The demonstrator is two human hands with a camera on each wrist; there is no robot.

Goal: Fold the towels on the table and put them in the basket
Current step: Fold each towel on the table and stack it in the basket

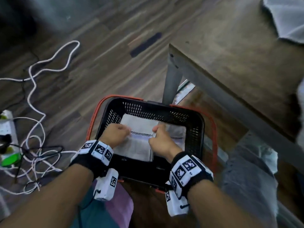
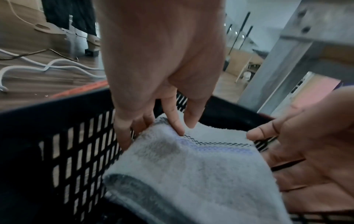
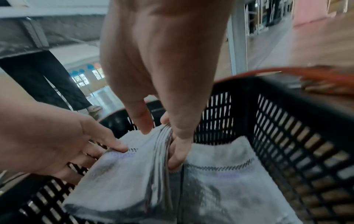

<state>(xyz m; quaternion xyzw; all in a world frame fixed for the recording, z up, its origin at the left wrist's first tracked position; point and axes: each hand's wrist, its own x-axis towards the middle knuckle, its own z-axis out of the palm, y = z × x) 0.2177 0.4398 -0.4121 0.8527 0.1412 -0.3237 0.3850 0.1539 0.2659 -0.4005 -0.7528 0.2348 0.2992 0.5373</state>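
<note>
Folded towel [image 1: 139, 137] is going down inside the black basket [image 1: 195, 129], beside another towel [image 1: 176, 134] already lying there. Both hands pinch its opposite edges, left hand [image 1: 117, 134], right hand [image 1: 160, 139], probably to keep the fold intact while seating it.

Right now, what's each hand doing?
Left hand: pinching the folded towel in the basket.
Right hand: gripping the same towel's stacked edge.

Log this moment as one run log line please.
stage: placing | left hand, right hand: grip folded white striped towel | in black plastic basket | beside second folded towel
</note>
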